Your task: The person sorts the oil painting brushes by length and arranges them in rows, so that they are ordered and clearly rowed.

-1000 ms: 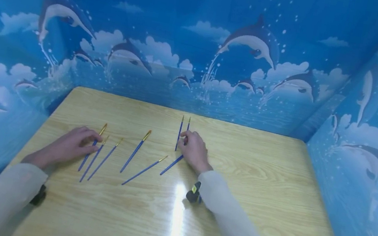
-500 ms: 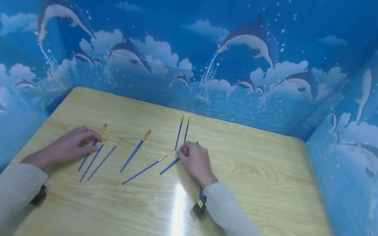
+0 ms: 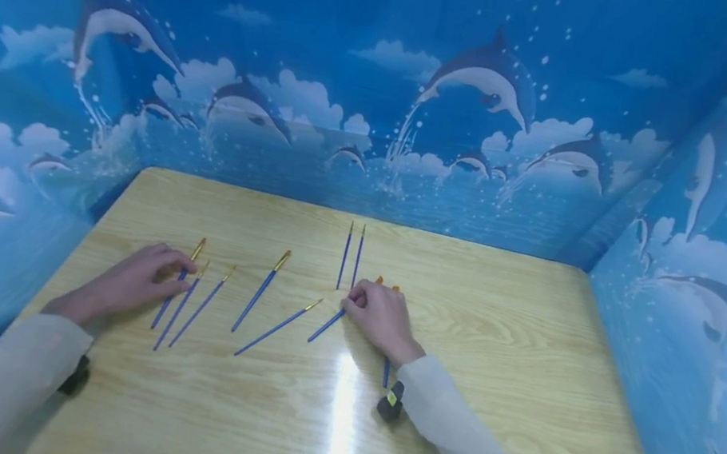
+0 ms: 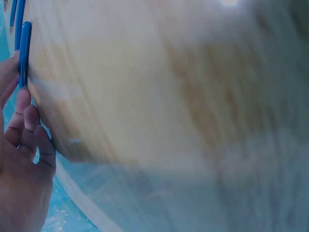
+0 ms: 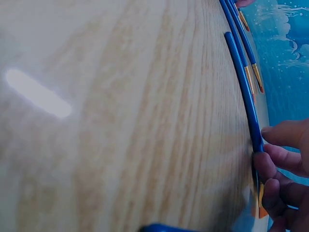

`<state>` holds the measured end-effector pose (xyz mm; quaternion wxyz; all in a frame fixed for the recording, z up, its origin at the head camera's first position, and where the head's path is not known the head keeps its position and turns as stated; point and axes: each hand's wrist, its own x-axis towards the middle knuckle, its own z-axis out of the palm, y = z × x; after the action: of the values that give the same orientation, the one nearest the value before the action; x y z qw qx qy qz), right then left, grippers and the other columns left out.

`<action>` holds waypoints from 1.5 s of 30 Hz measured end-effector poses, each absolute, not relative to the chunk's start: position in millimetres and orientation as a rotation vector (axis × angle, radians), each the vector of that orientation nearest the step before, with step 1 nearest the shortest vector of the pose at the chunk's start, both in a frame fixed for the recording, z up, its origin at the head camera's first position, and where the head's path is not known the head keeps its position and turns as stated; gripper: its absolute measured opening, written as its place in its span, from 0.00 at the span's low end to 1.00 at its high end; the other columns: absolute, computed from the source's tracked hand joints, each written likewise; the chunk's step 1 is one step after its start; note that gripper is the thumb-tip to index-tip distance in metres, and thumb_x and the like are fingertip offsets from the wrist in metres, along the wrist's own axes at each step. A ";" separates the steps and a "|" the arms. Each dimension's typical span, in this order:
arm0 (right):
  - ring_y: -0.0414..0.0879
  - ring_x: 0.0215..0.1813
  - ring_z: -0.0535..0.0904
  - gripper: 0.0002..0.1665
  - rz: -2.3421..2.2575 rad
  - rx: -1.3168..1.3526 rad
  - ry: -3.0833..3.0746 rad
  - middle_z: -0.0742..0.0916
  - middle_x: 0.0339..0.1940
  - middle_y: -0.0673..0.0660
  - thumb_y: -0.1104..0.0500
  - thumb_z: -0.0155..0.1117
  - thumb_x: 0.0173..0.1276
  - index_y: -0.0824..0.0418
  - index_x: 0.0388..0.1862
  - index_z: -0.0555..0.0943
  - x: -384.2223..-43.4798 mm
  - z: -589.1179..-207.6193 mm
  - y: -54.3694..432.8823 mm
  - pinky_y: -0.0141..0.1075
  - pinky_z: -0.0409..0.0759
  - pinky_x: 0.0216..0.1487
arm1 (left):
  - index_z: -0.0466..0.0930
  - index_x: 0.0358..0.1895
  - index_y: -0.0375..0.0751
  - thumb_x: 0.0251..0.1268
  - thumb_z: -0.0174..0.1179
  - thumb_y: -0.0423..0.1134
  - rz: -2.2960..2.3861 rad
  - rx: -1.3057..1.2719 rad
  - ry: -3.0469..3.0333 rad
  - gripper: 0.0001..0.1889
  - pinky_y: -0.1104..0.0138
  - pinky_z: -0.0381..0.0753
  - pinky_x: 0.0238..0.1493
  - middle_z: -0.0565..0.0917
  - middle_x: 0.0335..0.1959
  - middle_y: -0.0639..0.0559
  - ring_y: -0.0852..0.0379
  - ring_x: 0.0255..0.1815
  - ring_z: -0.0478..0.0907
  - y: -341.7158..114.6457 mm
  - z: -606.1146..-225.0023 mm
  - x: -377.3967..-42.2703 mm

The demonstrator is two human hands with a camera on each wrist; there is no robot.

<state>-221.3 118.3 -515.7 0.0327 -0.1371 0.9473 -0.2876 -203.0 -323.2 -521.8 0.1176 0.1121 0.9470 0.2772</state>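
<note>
In the head view, my right hand pinches a slanted blue paintbrush, whose orange bristles show past the knuckles. The right wrist view shows thumb and fingers around that blue handle. Under the same forearm lies another paintbrush, partly hidden by the hand. My left hand rests at the left, fingers loosely bent and thumb apart from them, over the leftmost paintbrush. Two slim paintbrushes, one nearer and one further right, lie beside it. In the left wrist view its fingertips are right at a blue handle.
Between the hands lie a wider paintbrush and a thin slanted one. Two thin paintbrushes, a left one and a right one, stand parallel near the wooden table's far edge. A dolphin-print curtain encloses the table.
My right hand has moved back from the two parallel brushes, toward me and slightly right, onto the slanted paintbrush, whose handle end has shifted slightly. The left hand stays put.
</note>
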 end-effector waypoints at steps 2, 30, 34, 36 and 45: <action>0.40 0.36 0.82 0.07 -0.883 -0.430 2.919 0.90 0.34 0.47 0.51 0.74 0.75 0.53 0.43 0.89 -219.8 -514.8 119.4 0.48 0.80 0.61 | 0.82 0.66 0.47 0.80 0.64 0.56 0.812 0.330 2.772 0.23 0.28 0.73 0.72 0.80 0.68 0.37 0.32 0.70 0.75 -323.4 -521.9 -203.3; 0.39 0.31 0.78 0.07 -0.789 -0.480 2.882 0.85 0.27 0.43 0.49 0.72 0.76 0.50 0.43 0.86 -203.1 -516.0 127.2 0.47 0.78 0.56 | 0.82 0.67 0.46 0.79 0.65 0.56 0.803 0.338 2.771 0.23 0.28 0.71 0.73 0.78 0.70 0.34 0.30 0.72 0.73 -320.8 -519.9 -203.1; 0.39 0.29 0.77 0.06 -0.778 -0.485 2.902 0.84 0.26 0.43 0.52 0.72 0.76 0.52 0.43 0.85 -201.8 -515.7 125.2 0.45 0.77 0.54 | 0.82 0.67 0.46 0.80 0.65 0.55 0.804 0.343 2.769 0.23 0.27 0.70 0.74 0.78 0.71 0.34 0.29 0.73 0.73 -320.9 -520.3 -203.1; 0.40 0.28 0.77 0.05 -0.774 -0.491 2.905 0.84 0.26 0.44 0.54 0.71 0.76 0.53 0.44 0.85 -201.3 -514.7 124.2 0.43 0.77 0.51 | 0.82 0.67 0.46 0.80 0.65 0.55 0.801 0.341 2.767 0.22 0.28 0.70 0.74 0.78 0.71 0.34 0.29 0.73 0.73 -320.8 -520.4 -202.9; 0.39 0.25 0.75 0.05 -0.726 -0.536 2.913 0.82 0.24 0.45 0.60 0.67 0.75 0.55 0.47 0.86 -201.4 -514.7 121.9 0.40 0.77 0.45 | 0.82 0.67 0.45 0.80 0.65 0.53 0.792 0.332 2.764 0.22 0.28 0.71 0.74 0.78 0.71 0.33 0.29 0.73 0.73 -320.5 -519.6 -202.4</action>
<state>-201.4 121.9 -514.7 0.0461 -0.1756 0.9542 -0.2378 -202.4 -320.5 -519.6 0.1233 0.1139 0.9476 0.2717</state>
